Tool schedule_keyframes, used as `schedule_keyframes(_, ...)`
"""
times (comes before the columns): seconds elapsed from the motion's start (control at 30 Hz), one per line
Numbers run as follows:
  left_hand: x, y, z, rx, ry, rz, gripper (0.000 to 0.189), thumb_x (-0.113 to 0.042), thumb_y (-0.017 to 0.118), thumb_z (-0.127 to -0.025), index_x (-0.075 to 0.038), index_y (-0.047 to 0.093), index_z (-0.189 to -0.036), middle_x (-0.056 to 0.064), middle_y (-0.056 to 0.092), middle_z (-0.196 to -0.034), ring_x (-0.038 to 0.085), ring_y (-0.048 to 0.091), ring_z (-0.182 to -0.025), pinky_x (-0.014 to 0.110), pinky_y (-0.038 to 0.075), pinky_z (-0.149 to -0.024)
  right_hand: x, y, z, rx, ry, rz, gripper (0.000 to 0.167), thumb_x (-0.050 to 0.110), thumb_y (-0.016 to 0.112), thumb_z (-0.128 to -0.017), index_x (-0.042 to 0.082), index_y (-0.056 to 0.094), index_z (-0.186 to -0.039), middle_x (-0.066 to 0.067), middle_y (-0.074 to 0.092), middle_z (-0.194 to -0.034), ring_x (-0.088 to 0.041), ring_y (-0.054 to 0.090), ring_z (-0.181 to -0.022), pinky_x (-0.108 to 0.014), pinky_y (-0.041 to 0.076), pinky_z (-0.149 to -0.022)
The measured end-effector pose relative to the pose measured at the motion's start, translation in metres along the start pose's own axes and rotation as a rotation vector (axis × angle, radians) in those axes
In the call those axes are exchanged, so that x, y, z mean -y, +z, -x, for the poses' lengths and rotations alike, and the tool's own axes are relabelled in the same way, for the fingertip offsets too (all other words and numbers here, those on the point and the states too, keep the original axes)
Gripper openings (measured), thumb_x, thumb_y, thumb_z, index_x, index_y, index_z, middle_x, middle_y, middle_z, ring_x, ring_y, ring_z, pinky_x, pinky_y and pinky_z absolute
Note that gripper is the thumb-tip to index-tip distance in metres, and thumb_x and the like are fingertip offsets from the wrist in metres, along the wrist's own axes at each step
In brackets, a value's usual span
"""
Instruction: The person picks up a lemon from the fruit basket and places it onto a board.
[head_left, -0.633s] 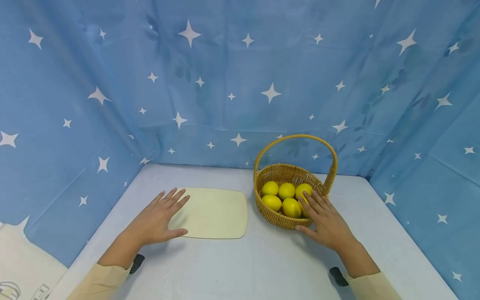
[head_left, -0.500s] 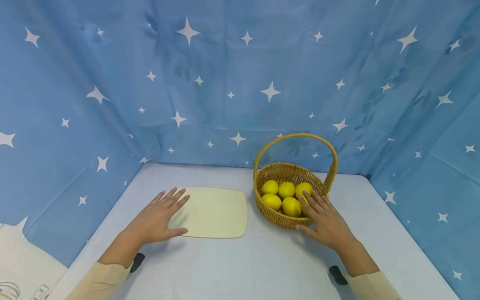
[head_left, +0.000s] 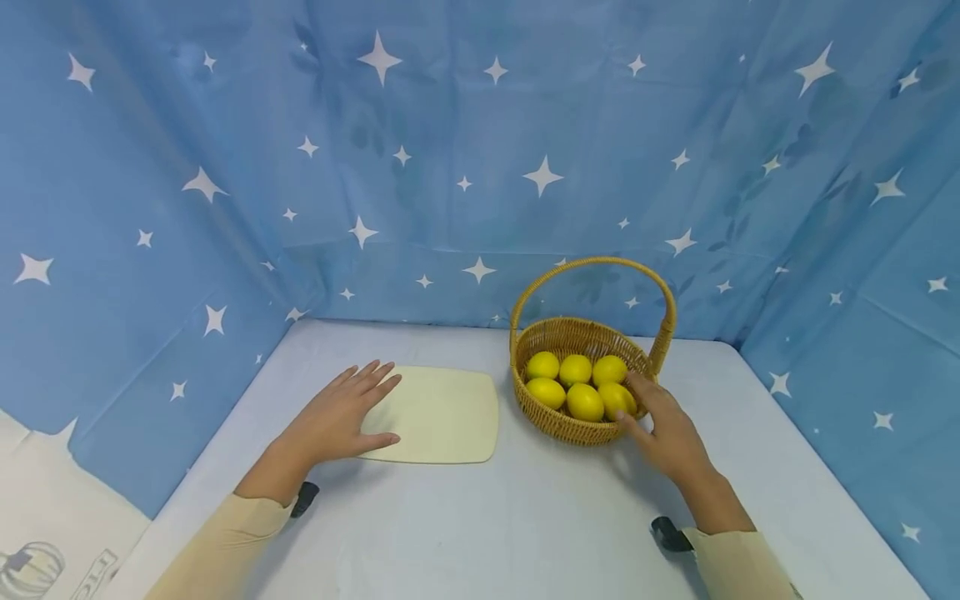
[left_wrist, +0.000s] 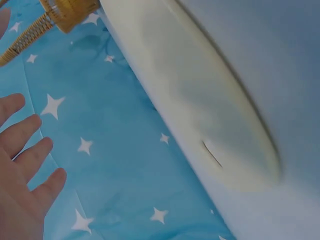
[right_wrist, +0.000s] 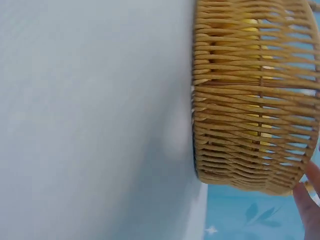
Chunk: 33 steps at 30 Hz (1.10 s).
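In the head view, several yellow lemons [head_left: 585,402] lie inside a round wicker basket [head_left: 553,423] with a tall arched handle. My right hand [head_left: 670,435] is at the basket's right side, fingers over the rim, thumb tip by the front-right lemon [head_left: 613,398]. Its fingers [right_wrist: 306,207] show beside the woven wall in the right wrist view. Over the left end of a cream cutting board [head_left: 444,417], my left hand [head_left: 341,418] is spread with nothing in it. The left wrist view shows those spread fingers [left_wrist: 36,159] and the board's slot.
A white cloth covers the table [head_left: 480,533]. Blue curtains [head_left: 480,125] with white stars hang behind and at both sides. The basket's handle [head_left: 600,262] arches high above the lemons. At lower left lies a pale printed cloth [head_left: 60,517].
My right hand has shifted right and its fingers have bent, uncovering more of the front-right lemon. My left hand has moved a little right and farther forward. The head view has tilted slightly.
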<state>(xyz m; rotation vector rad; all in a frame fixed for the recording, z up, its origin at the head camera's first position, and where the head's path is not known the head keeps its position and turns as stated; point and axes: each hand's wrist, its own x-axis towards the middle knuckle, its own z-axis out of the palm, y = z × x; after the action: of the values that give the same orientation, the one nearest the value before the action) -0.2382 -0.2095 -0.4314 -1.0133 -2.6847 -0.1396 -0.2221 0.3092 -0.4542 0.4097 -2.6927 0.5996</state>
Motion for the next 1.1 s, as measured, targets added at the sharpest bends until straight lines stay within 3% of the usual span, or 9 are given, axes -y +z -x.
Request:
schedule_keyframes(0.1, -0.007, 0.001, -0.016, -0.025, 0.043, 0.002, 0.085, -0.068, 0.052, -0.089, -0.011, 0.038, -0.151, 0.01, 0.034, -0.154, 0.031, 0.027, -0.142, 0.051, 0.022, -0.113, -0.004, 0.001, -0.003, -0.107, 0.115, -0.114, 0.064, 0.039, 0.054, -0.1, 0.01, 0.032, -0.152, -0.023, 0.039, -0.147, -0.046, 0.036, -0.131, -0.066, 0.031, -0.099)
schedule_keyframes(0.23, -0.017, 0.002, -0.039, -0.031, 0.104, -0.009, 0.081, -0.066, 0.052, -0.09, -0.011, 0.041, -0.149, 0.011, 0.039, -0.15, 0.031, 0.033, -0.139, 0.05, 0.026, -0.111, -0.011, 0.009, -0.006, -0.276, 0.229, -0.288, 0.057, 0.033, 0.058, -0.099, 0.008, 0.041, -0.147, -0.018, 0.047, -0.141, -0.038, 0.043, -0.128, -0.057, 0.038, -0.099)
schedule_keyframes(0.33, -0.027, 0.005, -0.055, -0.05, 0.144, -0.012, 0.077, -0.062, 0.054, -0.091, -0.011, 0.044, -0.147, 0.011, 0.043, -0.148, 0.03, 0.037, -0.137, 0.048, 0.029, -0.11, -0.016, 0.017, -0.006, -0.349, 0.306, -0.436, 0.055, 0.031, 0.06, -0.098, 0.007, 0.044, -0.145, -0.014, 0.048, -0.14, -0.031, 0.043, -0.129, -0.05, 0.039, -0.101)
schedule_keyframes(0.5, -0.051, 0.017, -0.088, -0.12, 0.244, 0.011, 0.064, -0.053, 0.056, -0.094, -0.01, 0.052, -0.141, 0.009, 0.052, -0.14, 0.026, 0.046, -0.13, 0.044, 0.035, -0.107, -0.029, 0.03, 0.002, -0.281, 0.439, -0.635, 0.061, 0.038, 0.051, -0.101, 0.011, 0.032, -0.152, -0.011, 0.035, -0.15, -0.03, 0.038, -0.134, -0.023, 0.043, -0.097)
schedule_keyframes(0.6, -0.07, 0.021, -0.111, -0.161, 0.304, 0.025, 0.056, -0.047, 0.056, -0.096, -0.011, 0.056, -0.138, 0.007, 0.056, -0.135, 0.023, 0.05, -0.126, 0.039, 0.036, -0.106, -0.03, 0.031, 0.005, -0.205, 0.431, -0.746, 0.062, 0.038, 0.048, -0.102, 0.015, 0.025, -0.155, -0.012, 0.025, -0.156, -0.034, 0.034, -0.135, -0.009, 0.042, -0.087)
schedule_keyframes(0.73, -0.096, 0.025, -0.141, -0.175, 0.359, 0.051, 0.05, -0.042, 0.06, -0.095, -0.01, 0.059, -0.134, 0.005, 0.059, -0.131, 0.02, 0.052, -0.123, 0.036, 0.036, -0.106, -0.021, 0.028, 0.01, -0.151, 0.392, -0.812, 0.064, 0.036, 0.048, -0.103, 0.014, 0.02, -0.156, -0.015, 0.018, -0.158, -0.039, 0.032, -0.136, -0.009, 0.042, -0.085)
schedule_keyframes(0.93, -0.122, 0.032, -0.177, -0.062, 0.365, 0.02, 0.048, -0.041, 0.058, -0.097, -0.016, 0.057, -0.137, 0.005, 0.056, -0.135, 0.02, 0.052, -0.123, 0.036, 0.039, -0.104, -0.019, 0.028, 0.011, -0.132, 0.389, -0.815, 0.065, 0.032, 0.049, -0.103, 0.015, 0.017, -0.157, -0.017, 0.016, -0.159, -0.04, 0.028, -0.138, -0.013, 0.041, -0.091)
schedule_keyframes(1.1, -0.135, 0.037, -0.2, 0.061, 0.273, 0.033, 0.049, -0.043, 0.06, -0.096, -0.021, 0.055, -0.14, 0.007, 0.056, -0.135, 0.021, 0.054, -0.121, 0.037, 0.045, -0.098, -0.036, 0.039, 0.011, -0.142, 0.394, -0.803, 0.061, 0.031, 0.047, -0.104, 0.024, 0.018, -0.157, -0.011, 0.02, -0.159, -0.034, 0.029, -0.14, -0.019, 0.041, -0.096)
